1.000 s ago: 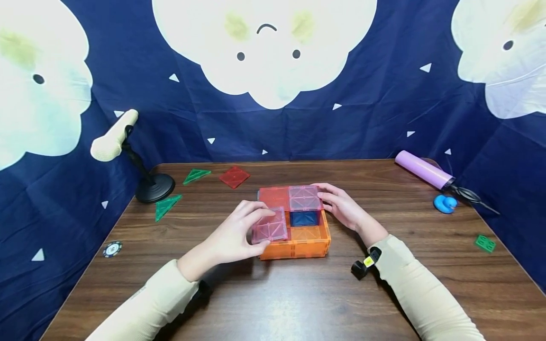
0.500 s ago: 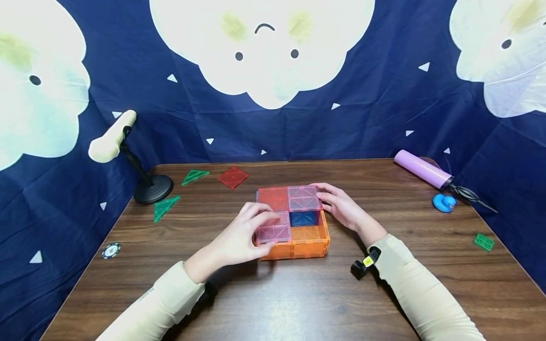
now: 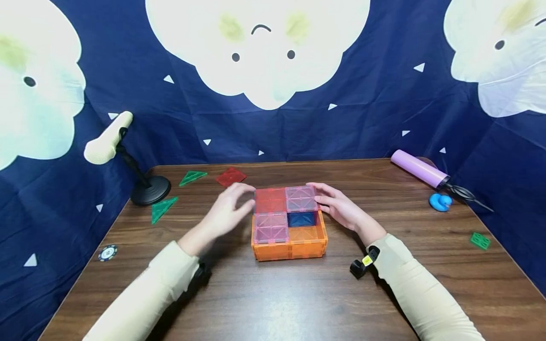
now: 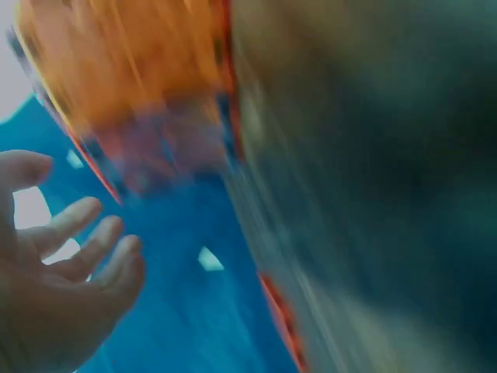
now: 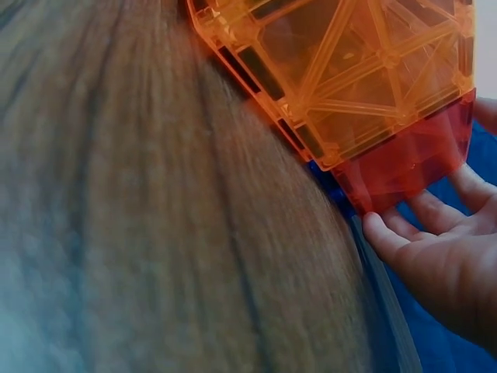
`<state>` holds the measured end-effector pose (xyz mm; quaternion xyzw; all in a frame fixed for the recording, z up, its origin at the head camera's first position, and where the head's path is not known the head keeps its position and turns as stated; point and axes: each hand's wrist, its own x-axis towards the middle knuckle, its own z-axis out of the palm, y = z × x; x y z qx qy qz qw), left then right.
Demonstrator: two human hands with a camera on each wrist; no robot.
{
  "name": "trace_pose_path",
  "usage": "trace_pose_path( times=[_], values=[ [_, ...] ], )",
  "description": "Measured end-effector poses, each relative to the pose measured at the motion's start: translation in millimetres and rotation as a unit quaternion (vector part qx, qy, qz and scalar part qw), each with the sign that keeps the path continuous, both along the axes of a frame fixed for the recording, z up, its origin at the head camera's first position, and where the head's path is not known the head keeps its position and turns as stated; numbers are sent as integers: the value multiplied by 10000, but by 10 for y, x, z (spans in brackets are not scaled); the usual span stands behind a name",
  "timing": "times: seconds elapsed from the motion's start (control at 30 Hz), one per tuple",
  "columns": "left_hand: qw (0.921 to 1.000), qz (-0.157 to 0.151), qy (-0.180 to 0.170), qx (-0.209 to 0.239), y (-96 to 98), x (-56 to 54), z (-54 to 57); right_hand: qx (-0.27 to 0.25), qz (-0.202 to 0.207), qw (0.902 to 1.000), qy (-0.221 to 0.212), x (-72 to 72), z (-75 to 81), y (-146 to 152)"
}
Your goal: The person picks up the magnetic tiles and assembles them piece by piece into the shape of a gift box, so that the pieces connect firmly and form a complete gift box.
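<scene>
Left hand (image 3: 222,213) fingers spread, right hand (image 3: 342,207) fingers curled on the magnetic-tile box (image 3: 292,251), prolly light, stiff but poppable, so cup corners.

Backdrop (image 3: 239,125): dark blue cloth, creased, beyond the tabletop's far edge and along both sides. Print: large white clouds (image 3: 263,76), small white triangles (image 3: 168,79). Tabletop (image 3: 341,303): brown wood grain, rounded far corners. Glare (image 3: 294,279) toward near edge.

A blue duck (image 3: 438,202) sits just beside a purple cylinder (image 3: 420,169), a poker chip (image 3: 108,253) well apart.
</scene>
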<state>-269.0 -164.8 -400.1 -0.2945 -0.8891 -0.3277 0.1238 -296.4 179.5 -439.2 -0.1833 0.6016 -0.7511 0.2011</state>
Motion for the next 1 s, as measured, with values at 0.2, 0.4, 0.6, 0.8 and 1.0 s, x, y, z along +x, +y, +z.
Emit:
trace_pose_path(
  times=[0.2,0.4,0.6,0.8,1.0],
  values=[
    [9858,1148,-839,-892,-295,-610,-46,-63,161,9998,88,-27,-9,17],
    [9506,1289,-1644,-2294,-476,-912,-154,15,76,9999,91,-29,-24,27],
    [9443,1191,-1570,-2635,-484,-834,-144,169,-514,9916,1175,-12,94,53],
    [9482,1235,-1325,-2611,-477,-728,-80,961,-678,9792,1653,-15,155,95],
    [9514,1308,-1497,-2351,-525,-729,-137,632,-556,9882,1282,-8,94,60]
  ],
)
